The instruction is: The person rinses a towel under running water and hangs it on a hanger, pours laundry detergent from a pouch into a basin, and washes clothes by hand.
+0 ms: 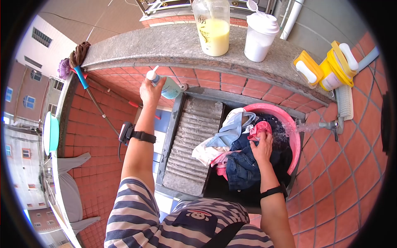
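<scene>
My left hand (150,91) is closed around the white top of a pale blue pump bottle (170,88), held tilted near the tiled wall, left of the washboard. In the pink basin (295,142), my right hand (262,148) has its fingers bent onto a red patterned cloth (259,129). Below that hand lies dark blue denim (243,167). Light blue and white garments (227,134) hang over the basin's left rim toward the ribbed stone washboard (192,140). Water runs from the tap (331,125) into the basin, splashing beside the cloth.
On the stone ledge (144,45) stand a bottle of yellow liquid (216,37) and a lidded white cup (260,39) with a scoop on top. Yellow containers (331,74) and a brush (345,102) sit at the right. A mop (82,78) leans at the left.
</scene>
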Motion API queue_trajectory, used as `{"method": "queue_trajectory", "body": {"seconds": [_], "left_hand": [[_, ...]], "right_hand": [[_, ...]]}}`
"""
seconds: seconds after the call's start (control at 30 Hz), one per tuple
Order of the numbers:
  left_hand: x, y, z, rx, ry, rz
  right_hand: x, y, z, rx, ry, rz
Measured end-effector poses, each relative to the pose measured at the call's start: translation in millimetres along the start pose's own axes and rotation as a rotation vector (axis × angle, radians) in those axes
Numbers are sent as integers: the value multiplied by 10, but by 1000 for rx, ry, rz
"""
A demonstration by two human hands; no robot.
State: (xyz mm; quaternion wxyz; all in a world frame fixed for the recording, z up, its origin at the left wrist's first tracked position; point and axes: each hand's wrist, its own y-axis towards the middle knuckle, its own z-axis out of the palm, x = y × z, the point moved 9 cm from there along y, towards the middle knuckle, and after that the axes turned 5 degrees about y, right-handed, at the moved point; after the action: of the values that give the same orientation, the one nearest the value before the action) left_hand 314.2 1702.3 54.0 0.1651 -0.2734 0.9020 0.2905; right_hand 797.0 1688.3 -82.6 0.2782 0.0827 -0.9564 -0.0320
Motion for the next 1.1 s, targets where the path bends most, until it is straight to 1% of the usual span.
{"method": "queue_trajectory", "body": {"seconds": [0.1,0.13,0.17,0.23,0.27,0.33,0.4,0.43,0.5,0.57,0.6,0.63,0.7,0.77,0.8,0.83,0.87,0.9,0.97,1.0,1.03,1.1], "left_hand": [[62,-11,44,22,-30,38],[43,-35,111,106,-82,17],[20,-47,169,177,-63,-2],[18,-32,231,208,-12,12],[33,-19,232,210,-16,9],[43,21,154,149,14,33],[110,67,116,140,10,34],[127,75,96,131,3,31],[144,71,125,148,-2,23],[150,75,116,102,-48,61],[132,81,122,111,-34,81],[104,98,97,112,-31,87],[27,128,-7,101,-76,107],[1,192,-101,90,-39,107],[3,223,-123,117,-74,77],[57,246,-97,145,-108,42],[46,263,-113,78,-81,145],[83,272,-86,84,-77,135],[75,260,24,156,-135,97],[54,237,101,172,-164,111],[8,210,166,173,-213,98],[-73,145,304,229,-291,52]], "right_hand": [[-2,-6,20,-17,-11,-7],[-15,-1,42,-4,-11,13],[-28,4,63,7,-11,33],[-29,5,81,11,-8,37],[-35,3,81,12,-9,38],[5,4,64,16,-14,38],[27,10,36,-6,-105,125],[176,56,-8,-8,-109,126],[849,161,-242,-304,-80,-186],[1459,413,80,-184,118,-359],[1752,572,383,-40,242,-417],[2110,696,659,60,232,-506],[2676,904,1219,189,135,-673],[2971,1054,1838,264,-15,-834],[2990,1172,2015,266,-9,-834],[2989,1263,2219,328,-52,-807],[2963,1300,2415,393,-97,-779],[2937,1300,2474,406,-97,-780],[2795,1332,2390,388,-97,-774],[2689,1317,2307,442,-179,-737],[2548,1274,2218,453,-187,-737],[2188,1268,1927,378,-164,-676]]}}
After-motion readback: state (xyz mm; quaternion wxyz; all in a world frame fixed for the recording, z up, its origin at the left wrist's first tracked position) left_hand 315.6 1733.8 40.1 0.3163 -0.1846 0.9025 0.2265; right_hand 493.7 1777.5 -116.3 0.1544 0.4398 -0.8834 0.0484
